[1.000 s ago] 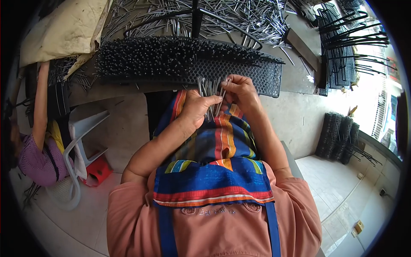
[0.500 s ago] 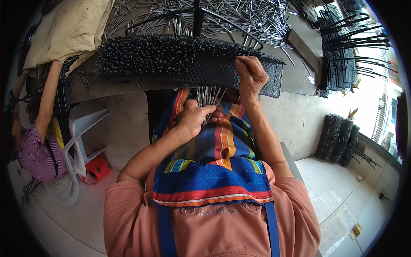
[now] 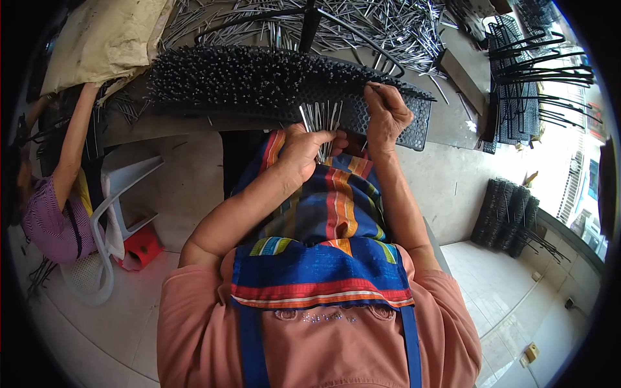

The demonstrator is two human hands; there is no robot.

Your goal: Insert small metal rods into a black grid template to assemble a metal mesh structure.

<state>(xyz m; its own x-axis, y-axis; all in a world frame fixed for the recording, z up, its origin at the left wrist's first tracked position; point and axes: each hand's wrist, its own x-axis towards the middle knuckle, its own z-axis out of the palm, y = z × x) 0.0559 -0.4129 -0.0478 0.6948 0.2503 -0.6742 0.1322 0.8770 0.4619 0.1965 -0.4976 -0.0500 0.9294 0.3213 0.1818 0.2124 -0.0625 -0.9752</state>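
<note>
My left hand (image 3: 299,154) is closed around a fanned bundle of thin silvery metal rods (image 3: 321,116), their tips pointing up past the near edge of the rack. A long curved black rack (image 3: 415,128) with a honeycomb of holes lies across the table's front. Dense upright black-tipped rods (image 3: 226,77) fill its left part and a strip along the far edge, leaving bare holes at the near right. My right hand (image 3: 389,119) is over this right part, thumb and fingers pinched together near the standing rods. What sits in the pinch is too small to make out.
Loose metal rods (image 3: 388,26) lie heaped behind the rack, beneath a black metal frame (image 3: 312,29). Stacked black racks (image 3: 514,103) stand at the right. On the left, another person's arm (image 3: 76,129) reaches under a tan sack (image 3: 107,45), beside a white plastic chair (image 3: 107,216).
My left hand has risen slightly and moved right with the rods, so their tips now overlap the rack. My right hand stays pinched over the rack, shifted a little right in the picture.
</note>
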